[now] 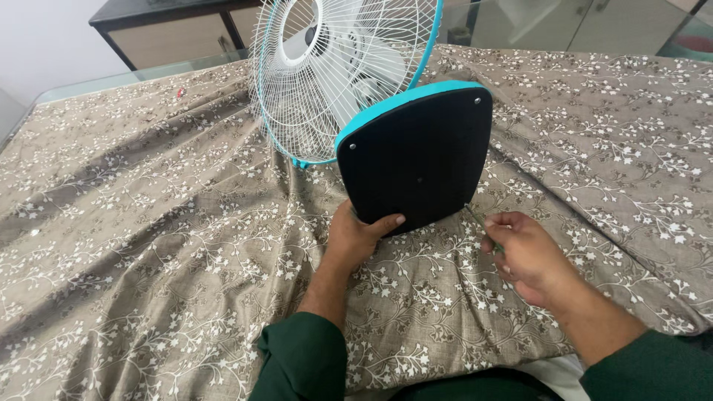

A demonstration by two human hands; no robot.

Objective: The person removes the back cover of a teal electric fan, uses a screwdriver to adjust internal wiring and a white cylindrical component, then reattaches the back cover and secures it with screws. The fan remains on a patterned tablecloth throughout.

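Note:
A table fan lies on its side on a brown floral cloth point(148, 245). Its black base underside point(420, 160), edged in teal, faces me. Behind it the white wire grille point(319, 82) with a teal rim shows the blades. My left hand point(356, 234) grips the lower edge of the base, thumb on the black face. My right hand point(523, 252) is closed around a thin screwdriver point(479, 220) with a green handle. The screwdriver's metal tip points at the lower right corner of the base.
A glass table edge point(111, 80) shows under the cloth at the back left. A dark wooden cabinet point(174, 30) stands behind it. A small red object point(180, 92) lies on the cloth near the far left edge.

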